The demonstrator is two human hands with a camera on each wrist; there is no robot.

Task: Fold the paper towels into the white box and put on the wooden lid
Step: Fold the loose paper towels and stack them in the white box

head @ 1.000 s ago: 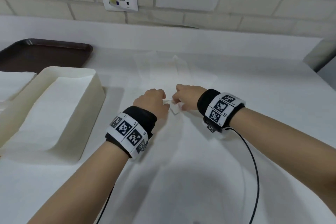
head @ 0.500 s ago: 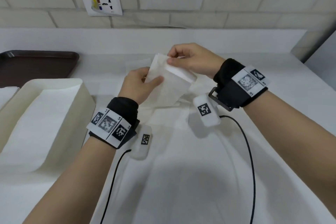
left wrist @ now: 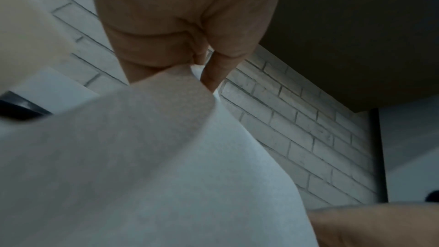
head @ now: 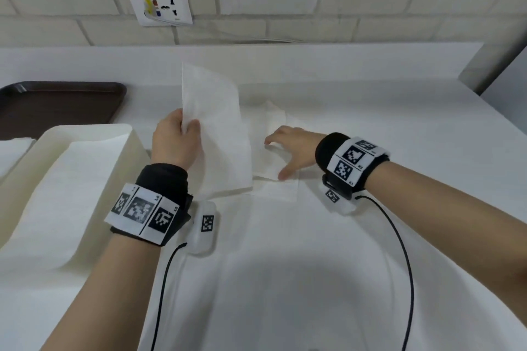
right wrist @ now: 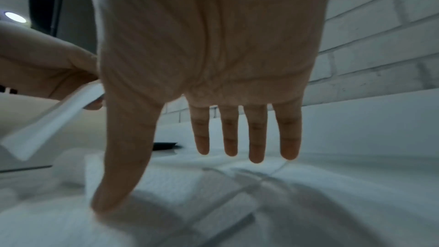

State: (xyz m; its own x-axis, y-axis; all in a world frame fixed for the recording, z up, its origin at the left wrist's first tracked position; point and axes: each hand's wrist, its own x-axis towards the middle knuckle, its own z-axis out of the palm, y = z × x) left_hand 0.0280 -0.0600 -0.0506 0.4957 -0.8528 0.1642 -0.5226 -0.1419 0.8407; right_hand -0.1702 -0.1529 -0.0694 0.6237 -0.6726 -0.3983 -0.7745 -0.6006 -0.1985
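My left hand [head: 182,131] pinches one white paper towel [head: 216,137] by its left edge and holds it upright above the table; the same sheet [left wrist: 147,166] fills the left wrist view below my curled fingers [left wrist: 213,74]. My right hand [head: 285,151] is spread flat with straight fingers [right wrist: 255,138] over the paper towels [head: 273,179] lying on the table, its thumb touching them. The white box [head: 94,145] stands at the left with folded towels [head: 65,191] inside. No wooden lid is in view.
A dark brown tray [head: 57,105] lies at the back left. A brick wall with a socket plate [head: 159,6] runs behind the table. Black cables [head: 399,251] trail from both wristbands across the white table [head: 399,122].
Both hands lifted one towel off the pile. Since then the right hand let go and dropped back onto the towels on the table, while the left keeps the sheet raised.
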